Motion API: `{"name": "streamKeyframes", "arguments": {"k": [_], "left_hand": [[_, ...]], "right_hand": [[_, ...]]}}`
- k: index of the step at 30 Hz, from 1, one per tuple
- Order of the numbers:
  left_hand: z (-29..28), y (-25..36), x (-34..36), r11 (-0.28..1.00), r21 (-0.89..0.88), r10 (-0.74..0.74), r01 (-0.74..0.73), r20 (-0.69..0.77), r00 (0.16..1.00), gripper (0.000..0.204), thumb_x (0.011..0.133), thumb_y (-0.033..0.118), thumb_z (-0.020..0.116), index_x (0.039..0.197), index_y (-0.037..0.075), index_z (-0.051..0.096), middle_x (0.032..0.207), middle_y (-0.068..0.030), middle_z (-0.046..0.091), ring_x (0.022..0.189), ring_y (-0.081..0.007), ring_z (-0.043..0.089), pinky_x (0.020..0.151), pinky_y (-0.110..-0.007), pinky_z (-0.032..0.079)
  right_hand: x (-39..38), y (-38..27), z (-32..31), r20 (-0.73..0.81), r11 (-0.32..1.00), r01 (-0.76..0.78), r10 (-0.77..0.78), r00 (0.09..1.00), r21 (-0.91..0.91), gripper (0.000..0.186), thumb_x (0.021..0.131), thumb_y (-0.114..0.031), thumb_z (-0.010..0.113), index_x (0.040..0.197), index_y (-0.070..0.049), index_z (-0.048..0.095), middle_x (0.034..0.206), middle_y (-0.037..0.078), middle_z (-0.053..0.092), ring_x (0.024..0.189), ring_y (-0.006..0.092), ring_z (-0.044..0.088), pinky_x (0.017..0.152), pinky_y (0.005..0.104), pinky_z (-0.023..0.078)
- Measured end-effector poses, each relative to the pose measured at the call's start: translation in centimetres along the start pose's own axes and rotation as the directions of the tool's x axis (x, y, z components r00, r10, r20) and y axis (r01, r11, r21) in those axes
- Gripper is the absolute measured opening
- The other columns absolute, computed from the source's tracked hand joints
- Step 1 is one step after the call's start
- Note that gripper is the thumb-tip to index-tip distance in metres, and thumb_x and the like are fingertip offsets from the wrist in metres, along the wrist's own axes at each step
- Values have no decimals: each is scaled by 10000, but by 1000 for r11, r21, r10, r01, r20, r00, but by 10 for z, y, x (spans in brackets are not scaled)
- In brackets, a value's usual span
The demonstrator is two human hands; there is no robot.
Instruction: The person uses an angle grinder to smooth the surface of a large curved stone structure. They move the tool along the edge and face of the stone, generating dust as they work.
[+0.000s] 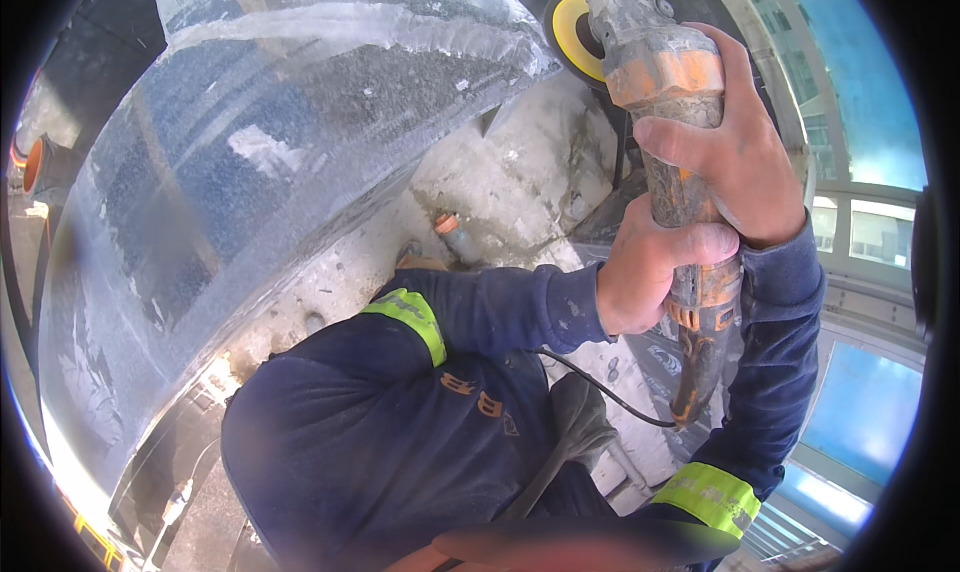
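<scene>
A dusty orange and grey angle grinder point(660, 67) is held upright in the picture, its head at the top and a yellow-backed disc point(571, 34) on the head's left side. My right hand point(735, 147) grips the upper body just below the head, thumb across it. Lower down, my left hand point(645, 262) is closed round the grinder's middle. A black cord point(590, 382) runs from near the tail end. The disc is beside the edge of a large curved, grey-blue surface point(260, 152) streaked with white dust; whether it touches that edge I cannot tell.
Rough pale concrete point(500, 172) with a small pipe stub point(452, 230) lies below the curved piece. A pipe with an orange end point(45, 162) is at the far left. Blue glass panels in frames point(870, 402) line the right side. A white cable point(175, 507) runs at lower left.
</scene>
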State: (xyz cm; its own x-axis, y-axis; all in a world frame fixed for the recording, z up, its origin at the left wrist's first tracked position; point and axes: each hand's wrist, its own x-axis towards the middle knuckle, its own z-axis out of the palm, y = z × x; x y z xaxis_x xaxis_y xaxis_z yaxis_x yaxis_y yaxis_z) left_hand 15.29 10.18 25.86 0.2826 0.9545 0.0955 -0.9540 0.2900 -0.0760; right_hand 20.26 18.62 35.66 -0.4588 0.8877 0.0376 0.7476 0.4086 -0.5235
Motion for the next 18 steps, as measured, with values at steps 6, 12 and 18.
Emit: {"name": "streamKeyframes", "arguments": {"k": [6,12,18], "left_hand": [[0,4,0,1000,19,-24,23,14,1000,394,790,56,717,1164,-12,612,1054,-77,665,961,-182,658,881,-358,525],[-1,3,2,1000,6,-6,6,8,1000,384,790,60,719,1153,-11,613,1029,-74,664,944,-178,659,874,-356,526],[-2,3,2,998,53,-27,27,5,1000,380,786,62,724,1145,-7,619,1022,-68,665,934,-181,659,866,-355,525]], "right_hand": [[0,-5,1,42,998,-48,50,998,-47,830,736,-261,785,1439,-53,396,1242,142,602,1117,248,583,985,346,460],[2,-7,-2,64,995,-86,89,994,-42,842,724,-272,784,1439,-52,398,1248,143,595,1119,252,579,986,350,459],[0,-4,-3,33,996,-85,86,996,-33,856,707,-281,781,1440,-54,400,1247,142,594,1123,264,576,988,354,457]]}}
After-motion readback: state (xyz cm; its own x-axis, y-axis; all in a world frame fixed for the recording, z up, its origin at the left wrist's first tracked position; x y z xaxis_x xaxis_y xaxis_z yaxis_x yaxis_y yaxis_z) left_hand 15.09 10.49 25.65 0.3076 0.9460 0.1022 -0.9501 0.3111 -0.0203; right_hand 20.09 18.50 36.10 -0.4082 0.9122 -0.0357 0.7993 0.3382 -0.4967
